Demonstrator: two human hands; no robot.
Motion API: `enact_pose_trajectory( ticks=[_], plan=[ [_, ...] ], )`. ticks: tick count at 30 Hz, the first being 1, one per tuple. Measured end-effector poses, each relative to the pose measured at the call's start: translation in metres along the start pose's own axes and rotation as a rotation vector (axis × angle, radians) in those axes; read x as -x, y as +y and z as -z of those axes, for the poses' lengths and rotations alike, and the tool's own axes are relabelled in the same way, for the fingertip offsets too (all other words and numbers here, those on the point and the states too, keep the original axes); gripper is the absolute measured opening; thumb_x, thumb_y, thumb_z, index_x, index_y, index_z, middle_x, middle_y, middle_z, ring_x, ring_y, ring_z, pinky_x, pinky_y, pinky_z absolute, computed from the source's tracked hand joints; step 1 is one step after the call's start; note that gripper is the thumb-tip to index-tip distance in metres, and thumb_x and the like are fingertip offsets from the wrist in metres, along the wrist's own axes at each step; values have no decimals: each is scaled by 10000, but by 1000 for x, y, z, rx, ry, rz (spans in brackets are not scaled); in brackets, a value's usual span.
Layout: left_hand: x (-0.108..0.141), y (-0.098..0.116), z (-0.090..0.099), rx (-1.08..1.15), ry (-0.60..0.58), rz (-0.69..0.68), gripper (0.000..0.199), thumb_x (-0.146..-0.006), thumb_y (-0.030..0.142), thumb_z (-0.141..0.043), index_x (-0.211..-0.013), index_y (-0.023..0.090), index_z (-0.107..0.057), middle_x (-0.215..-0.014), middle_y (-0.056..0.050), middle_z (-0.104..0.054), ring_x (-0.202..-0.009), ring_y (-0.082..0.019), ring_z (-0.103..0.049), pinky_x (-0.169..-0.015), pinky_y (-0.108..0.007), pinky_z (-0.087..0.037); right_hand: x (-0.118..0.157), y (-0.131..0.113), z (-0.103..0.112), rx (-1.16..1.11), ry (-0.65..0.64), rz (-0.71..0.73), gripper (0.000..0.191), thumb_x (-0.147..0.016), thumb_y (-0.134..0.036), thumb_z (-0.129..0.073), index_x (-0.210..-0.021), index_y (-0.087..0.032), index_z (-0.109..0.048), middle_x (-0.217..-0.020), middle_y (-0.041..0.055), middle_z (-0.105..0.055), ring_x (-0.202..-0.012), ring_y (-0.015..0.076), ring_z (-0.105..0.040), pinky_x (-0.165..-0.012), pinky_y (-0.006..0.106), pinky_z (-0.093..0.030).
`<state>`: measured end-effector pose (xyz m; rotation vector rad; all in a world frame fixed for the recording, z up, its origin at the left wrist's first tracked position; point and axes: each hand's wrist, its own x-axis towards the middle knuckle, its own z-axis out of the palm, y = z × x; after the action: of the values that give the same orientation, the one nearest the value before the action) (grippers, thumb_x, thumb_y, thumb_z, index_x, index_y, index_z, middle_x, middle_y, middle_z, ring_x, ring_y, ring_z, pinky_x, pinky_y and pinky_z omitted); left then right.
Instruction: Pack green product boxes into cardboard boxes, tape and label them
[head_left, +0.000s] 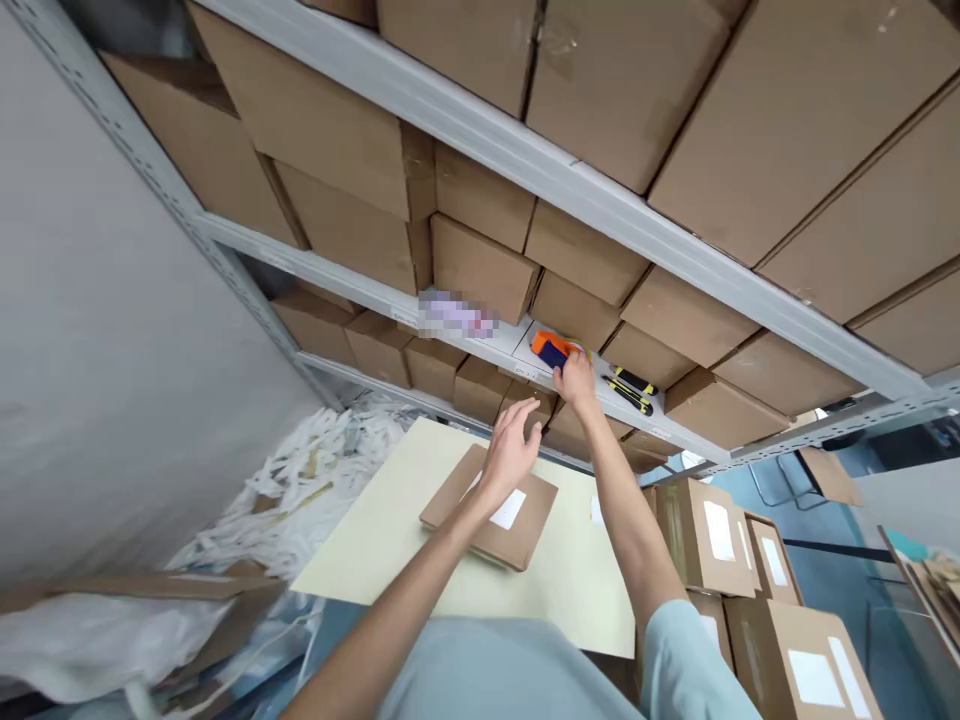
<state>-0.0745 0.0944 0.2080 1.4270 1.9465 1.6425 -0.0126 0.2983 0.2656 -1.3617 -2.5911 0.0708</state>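
Observation:
My right hand (576, 378) reaches up to the middle shelf, its fingers closed around an orange and dark blue tape dispenser (551, 348) that is at the shelf's front edge. Just to the right of it lie two black and yellow utility knives (631, 388). My left hand (514, 448) is empty, fingers apart, over a flat brown cardboard box (517, 540). That box bears a white label (509, 509) and lies on a pale yellow tabletop (390, 510).
Brown cartons (480, 265) fill the metal shelving (525, 160) ahead. A blurred-out item (456, 314) lies on the shelf to the left. White scrap strips (300, 470) heap up left of the table. Labelled boxes (705, 535) are stacked at the right.

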Motion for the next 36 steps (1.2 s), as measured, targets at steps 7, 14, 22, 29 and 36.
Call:
enact_pose_trajectory(
  ticks=[7,14,22,29,36],
  plan=[
    [54,-15,19,141,4,145,379,-1072,248,-562,-1403,249,-746,-1448,-121,-787,-1388,-298,-751,-1241,-506,-608,-23,-8,-2,178,-217,-119,535,-1123,-289,-606,-1560,18,-579,-1501,339,-737,-1433,395,-713,-1241,473,-523],
    [87,-42,33,217,-26,249,373,-1037,228,-574,-1349,246,-778,-1393,-113,-810,-1363,-306,-765,-1221,-496,-625,-49,-13,7,230,-303,-219,381,-1047,-268,-741,-1410,-154,-729,-1383,191,-826,-1334,337,-783,-1145,406,-584],
    [96,-46,41,311,-102,315,371,-1025,261,-577,-1339,235,-774,-1364,-123,-820,-1319,-304,-792,-1197,-490,-638,17,-26,-1,-84,-23,-222,432,-1105,-325,-600,-1445,-64,-649,-1439,271,-756,-1361,338,-719,-1225,457,-532],
    [131,-50,29,340,-154,394,286,-1009,401,-647,-1223,237,-741,-1242,-111,-827,-1123,-284,-834,-1041,-466,-691,238,-53,-63,-1245,23,-420,581,-951,-692,-824,-1208,-173,-778,-1180,113,-864,-1054,275,-787,-1085,431,-625],
    [198,-27,1,210,-202,425,205,-1033,461,-689,-1047,264,-745,-1051,-75,-807,-957,-266,-783,-919,-420,-681,334,-26,-83,-1425,-111,-592,619,-819,-707,-945,-1168,-220,-793,-1156,82,-880,-1054,273,-812,-1116,461,-641]
  ],
)
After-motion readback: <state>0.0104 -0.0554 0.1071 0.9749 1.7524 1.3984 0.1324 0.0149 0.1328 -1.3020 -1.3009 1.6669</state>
